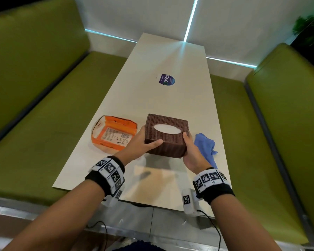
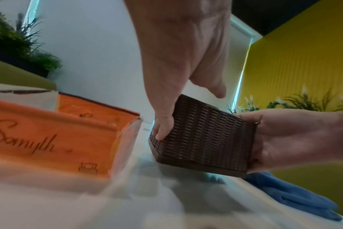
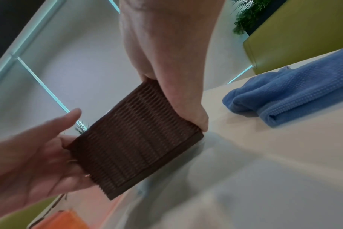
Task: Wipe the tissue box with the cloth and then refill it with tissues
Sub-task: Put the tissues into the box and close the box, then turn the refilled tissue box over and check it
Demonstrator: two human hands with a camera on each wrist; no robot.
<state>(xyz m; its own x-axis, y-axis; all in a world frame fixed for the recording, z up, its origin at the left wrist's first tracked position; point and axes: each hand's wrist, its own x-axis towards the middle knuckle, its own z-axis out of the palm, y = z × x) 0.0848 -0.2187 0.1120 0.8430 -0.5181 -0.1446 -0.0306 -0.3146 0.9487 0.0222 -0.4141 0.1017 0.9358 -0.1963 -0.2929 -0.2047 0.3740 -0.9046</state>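
Observation:
A brown woven tissue box [image 1: 167,136] [image 2: 204,136] [image 3: 133,137] is held between both hands just above the table, tilted. White tissue shows in its oval top opening. My left hand [image 1: 149,138] [image 2: 178,93] grips the box's left side, thumb on the near face. My right hand [image 1: 188,147] [image 3: 176,93] grips the right side, thumb over the top edge. The blue cloth [image 1: 205,147] [image 2: 294,196] [image 3: 294,93] lies crumpled on the table right of the box. An opened orange tissue pack [image 1: 114,134] [image 2: 59,136] lies to its left.
The long white table [image 1: 170,98] runs away from me, with a round purple sticker [image 1: 167,80] at its middle. Green padded benches [image 1: 53,105] [image 1: 283,115] flank both long sides. A wall closes the far end.

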